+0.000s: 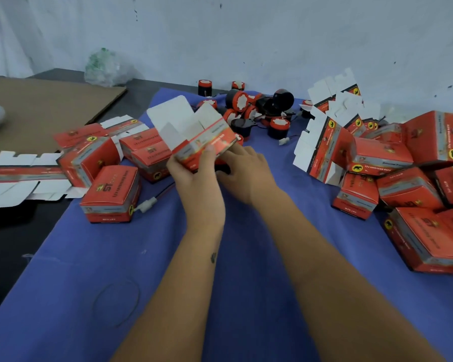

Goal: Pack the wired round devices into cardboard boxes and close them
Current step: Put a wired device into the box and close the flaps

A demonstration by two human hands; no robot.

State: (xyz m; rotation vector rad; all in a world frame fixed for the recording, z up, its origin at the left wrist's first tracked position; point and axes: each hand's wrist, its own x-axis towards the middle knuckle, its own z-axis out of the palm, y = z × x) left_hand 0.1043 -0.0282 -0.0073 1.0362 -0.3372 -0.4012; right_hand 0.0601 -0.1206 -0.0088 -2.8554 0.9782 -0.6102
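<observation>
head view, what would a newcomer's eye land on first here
Dead centre, the left hand and the right hand hold a red printed cardboard box with its white flaps open, above the blue cloth. Behind it lies a cluster of round black-and-red wired devices, and closed red boxes pile up at the right.

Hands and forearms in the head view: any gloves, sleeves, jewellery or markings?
Both are bare: no gloves, no sleeves in frame, no rings, watch or bands visible. The left hand has one small dark mark, possibly a tattoo, on its forearm below the wrist. The right hand and its forearm show no markings.
</observation>
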